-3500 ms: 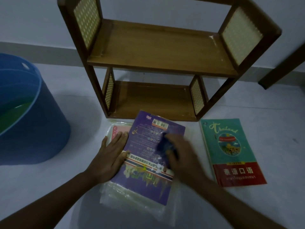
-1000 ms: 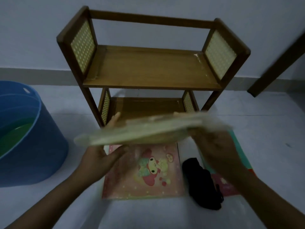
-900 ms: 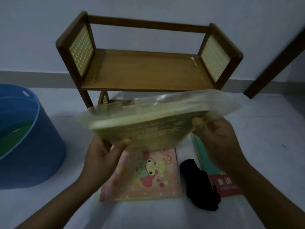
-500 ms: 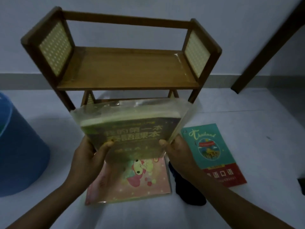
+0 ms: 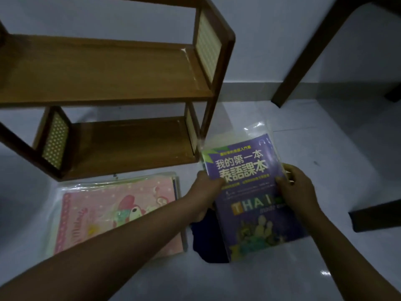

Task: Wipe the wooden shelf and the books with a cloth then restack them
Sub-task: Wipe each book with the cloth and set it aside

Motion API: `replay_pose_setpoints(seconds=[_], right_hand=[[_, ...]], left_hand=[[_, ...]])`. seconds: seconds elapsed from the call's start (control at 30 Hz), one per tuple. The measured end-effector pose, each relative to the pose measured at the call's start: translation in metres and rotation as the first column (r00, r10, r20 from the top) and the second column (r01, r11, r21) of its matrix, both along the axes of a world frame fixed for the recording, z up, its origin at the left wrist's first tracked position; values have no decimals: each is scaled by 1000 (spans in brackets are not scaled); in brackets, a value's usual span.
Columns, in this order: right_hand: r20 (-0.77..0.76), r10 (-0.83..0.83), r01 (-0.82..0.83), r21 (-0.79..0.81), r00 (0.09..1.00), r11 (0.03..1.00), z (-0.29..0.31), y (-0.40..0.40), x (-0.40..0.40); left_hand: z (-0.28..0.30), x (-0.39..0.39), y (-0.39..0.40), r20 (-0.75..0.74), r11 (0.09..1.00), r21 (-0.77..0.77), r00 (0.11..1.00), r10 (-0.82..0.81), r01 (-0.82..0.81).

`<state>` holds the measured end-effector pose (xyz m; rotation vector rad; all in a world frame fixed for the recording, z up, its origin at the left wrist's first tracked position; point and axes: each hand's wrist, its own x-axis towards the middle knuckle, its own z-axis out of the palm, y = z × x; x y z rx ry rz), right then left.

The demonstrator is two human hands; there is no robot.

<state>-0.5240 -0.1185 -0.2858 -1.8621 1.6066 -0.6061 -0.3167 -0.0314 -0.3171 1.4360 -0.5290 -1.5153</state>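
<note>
A purple book (image 5: 249,192) in a clear plastic sleeve lies face up at the right, low over the floor. My left hand (image 5: 205,192) grips its left edge and my right hand (image 5: 297,190) grips its right edge. It covers the spot where the green and red book lay; that book is hidden. A dark cloth (image 5: 208,240) lies on the floor, partly under the purple book's left side. A pink cartoon book (image 5: 104,211) in plastic lies on the floor to the left. The wooden two-tier shelf (image 5: 108,74) stands behind, both tiers bare.
The floor (image 5: 217,283) is pale and glossy. A dark wooden table leg (image 5: 303,55) slants at the upper right, and a dark furniture foot (image 5: 377,216) lies at the right edge.
Both hands lifted the purple book off the pink one, turned it face up and carried it right and down over the green and red book. The view swung right; the blue tub left view.
</note>
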Motion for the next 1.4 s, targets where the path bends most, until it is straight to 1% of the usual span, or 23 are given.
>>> replay_pose_setpoints(seconds=[0.17, 0.3, 0.4, 0.43, 0.5, 0.53, 0.57, 0.63, 0.67, 0.7, 0.73, 0.77, 0.8, 0.87, 0.93, 1.0, 1.07, 1.13, 1.2, 1.23, 1.27, 1.3, 1.4], right_hand=[[-142, -2, 14, 79, 990, 997, -43, -44, 3], [-207, -35, 57, 100, 978, 993, -62, -51, 0], [-233, -108, 136, 109, 967, 985, -64, -44, -4], [-273, -96, 110, 38, 957, 993, -61, -36, -2], [-299, 20, -74, -169, 954, 983, -56, -9, 7], [-264, 146, -198, -181, 953, 963, -55, 12, 14], [-221, 306, -333, -100, 926, 938, -57, 37, 22], [-228, 588, -586, 83, 776, 806, -69, 94, 42], [-279, 669, -667, 116, 689, 736, -82, 117, 49], [-350, 694, -723, 63, 629, 688, -95, 131, 53], [-391, 686, -747, -10, 614, 664, -108, 135, 52], [-357, 666, -725, -48, 655, 687, -116, 132, 56], [-247, 626, -652, -32, 739, 757, -116, 126, 61], [-24, 499, -500, -10, 866, 866, -96, 108, 79], [83, 471, -468, -60, 878, 882, -77, 101, 107], [-1, 565, -564, -76, 825, 822, -66, 114, 145], [-213, 651, -677, -80, 728, 731, -70, 148, 173], [-331, 748, -814, -145, 576, 563, -82, 195, 200], [-351, 900, -966, -112, 259, 235, -84, 228, 224], [-392, 913, -991, -107, 116, 79, -81, 226, 238], [-467, 882, -992, -124, 61, 3, -80, 212, 252], [-518, 851, -992, -119, 89, 31, -80, 195, 266], [-484, 707, -848, -168, 515, 502, -74, 146, 282]], left_hand=[[-26, -12, -19, 27, 998, 33, 999, -46, 45], [-29, -11, -8, 34, 992, -18, 992, -122, 123], [-12, -1, 2, 162, 982, -87, 975, -152, 167], [-4, 8, 10, 257, 975, -101, 952, -166, 197], [5, 35, 33, 518, 961, -63, 832, -199, 269], [6, 52, 50, 637, 952, -52, 744, -201, 302], [3, 71, 69, 718, 945, -47, 669, -194, 324], [-4, 113, 110, 858, 943, -32, 493, -144, 332], [-9, 133, 131, 917, 944, 6, 376, -137, 329], [-16, 153, 150, 953, 946, 54, 265, -144, 320], [-23, 169, 167, 965, 942, 134, 176, -195, 308], [-27, 185, 187, 957, 928, 228, 111, -270, 293], [-30, 198, 205, 936, 905, 306, 80, -343, 296], [-40, 218, 233, 898, 867, 372, 109, -427, 333], [-45, 227, 247, 881, 858, 347, 183, -437, 379], [-50, 231, 257, 879, 863, 302, 233, -416, 404], [-56, 231, 258, 885, 877, 256, 266, -382, 406], [-61, 232, 261, 889, 884, 240, 275, -366, 400], [-62, 233, 264, 902, 890, 227, 259, -345, 396], [-61, 233, 263, 905, 890, 215, 261, -336, 402], [-60, 233, 262, 903, 893, 197, 280, -326, 405], [-58, 235, 263, 900, 895, 173, 303, -313, 411], [-56, 235, 264, 883, 913, 114, 381, -274, 392]])
